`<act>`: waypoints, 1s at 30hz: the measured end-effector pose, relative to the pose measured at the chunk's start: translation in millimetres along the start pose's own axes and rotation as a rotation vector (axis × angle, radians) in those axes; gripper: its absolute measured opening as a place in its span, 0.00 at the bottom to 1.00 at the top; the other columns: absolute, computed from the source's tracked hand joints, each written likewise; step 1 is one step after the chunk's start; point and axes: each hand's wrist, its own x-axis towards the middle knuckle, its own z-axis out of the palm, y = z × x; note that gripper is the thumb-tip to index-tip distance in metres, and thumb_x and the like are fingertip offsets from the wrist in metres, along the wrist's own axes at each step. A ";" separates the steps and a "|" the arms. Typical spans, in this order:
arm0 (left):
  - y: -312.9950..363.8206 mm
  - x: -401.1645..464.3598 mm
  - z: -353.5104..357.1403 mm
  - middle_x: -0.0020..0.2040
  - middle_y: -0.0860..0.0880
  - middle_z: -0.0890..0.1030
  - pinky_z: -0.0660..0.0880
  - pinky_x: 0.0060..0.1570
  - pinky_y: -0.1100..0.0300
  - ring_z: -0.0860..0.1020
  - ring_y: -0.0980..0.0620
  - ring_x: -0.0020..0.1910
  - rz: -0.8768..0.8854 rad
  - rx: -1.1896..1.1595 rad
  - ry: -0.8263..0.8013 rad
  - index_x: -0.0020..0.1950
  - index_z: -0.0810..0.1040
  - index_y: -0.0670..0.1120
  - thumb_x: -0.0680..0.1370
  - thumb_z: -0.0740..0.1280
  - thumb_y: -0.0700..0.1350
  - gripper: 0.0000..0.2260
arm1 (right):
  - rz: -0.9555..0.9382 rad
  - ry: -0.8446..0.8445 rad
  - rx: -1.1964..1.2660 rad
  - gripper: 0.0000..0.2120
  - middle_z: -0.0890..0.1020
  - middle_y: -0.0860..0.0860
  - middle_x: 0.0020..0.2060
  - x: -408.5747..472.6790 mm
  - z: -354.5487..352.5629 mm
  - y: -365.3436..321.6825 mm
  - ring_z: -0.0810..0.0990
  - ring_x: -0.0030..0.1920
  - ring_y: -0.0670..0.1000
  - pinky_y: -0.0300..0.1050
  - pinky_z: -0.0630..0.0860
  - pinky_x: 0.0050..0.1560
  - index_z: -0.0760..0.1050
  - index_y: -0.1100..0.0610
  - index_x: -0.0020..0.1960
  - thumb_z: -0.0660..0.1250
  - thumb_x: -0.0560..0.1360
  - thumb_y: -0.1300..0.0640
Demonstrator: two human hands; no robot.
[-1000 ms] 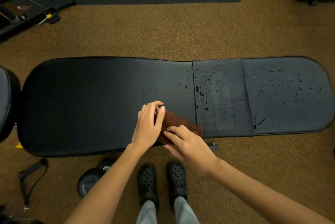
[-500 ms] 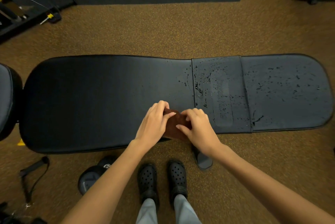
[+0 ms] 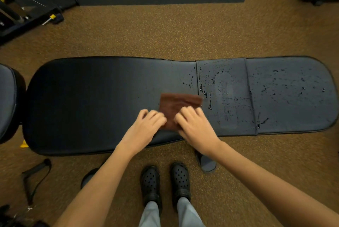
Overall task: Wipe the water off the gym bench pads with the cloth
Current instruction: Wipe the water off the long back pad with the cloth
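Note:
A long black bench pad [image 3: 91, 101] runs across the view and looks dry on its left part. Water drops cover the middle section [image 3: 225, 98] and the right pad [image 3: 293, 90], with a few drops just left of the seam. A brown cloth [image 3: 180, 104] lies spread flat on the long pad, its right edge at the seam. My left hand [image 3: 146, 125] grips the cloth's near left edge with curled fingers. At the near right edge my right hand [image 3: 196, 125] grips it too. Both hands are blurred.
Another black pad [image 3: 7, 101] sits at the far left. A dumbbell [image 3: 88, 177] and a bench foot [image 3: 207, 163] lie on the brown floor by my shoes [image 3: 150, 182]. A strap handle [image 3: 34, 177] lies at the lower left, a machine frame [image 3: 27, 13] at the upper left.
The cloth was bunched small between my hands; now it lies opened out flat, reaching farther across the pad. Both hands have shifted slightly to its near edge.

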 end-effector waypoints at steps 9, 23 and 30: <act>-2.8 -0.3 -5.4 0.66 0.45 0.73 0.65 0.67 0.49 0.70 0.48 0.67 -0.277 -0.176 -0.019 0.67 0.72 0.43 0.82 0.54 0.46 0.16 | -0.005 -0.073 0.185 0.21 0.66 0.54 0.74 6.1 10.1 -5.0 0.57 0.77 0.56 0.60 0.54 0.75 0.68 0.54 0.73 0.57 0.82 0.48; 1.8 51.6 26.1 0.79 0.50 0.46 0.39 0.73 0.40 0.41 0.50 0.77 -0.643 -0.120 -0.171 0.78 0.45 0.49 0.81 0.38 0.54 0.25 | 0.596 0.011 -0.040 0.32 0.57 0.55 0.78 59.0 38.6 45.9 0.51 0.77 0.65 0.65 0.49 0.75 0.56 0.57 0.79 0.50 0.81 0.40; -2.4 55.6 32.8 0.79 0.48 0.43 0.40 0.72 0.36 0.41 0.47 0.77 -0.682 -0.080 -0.173 0.78 0.43 0.47 0.81 0.38 0.54 0.25 | 0.421 -0.018 0.002 0.33 0.57 0.53 0.79 96.5 37.9 59.9 0.48 0.79 0.59 0.63 0.43 0.76 0.55 0.56 0.79 0.49 0.81 0.39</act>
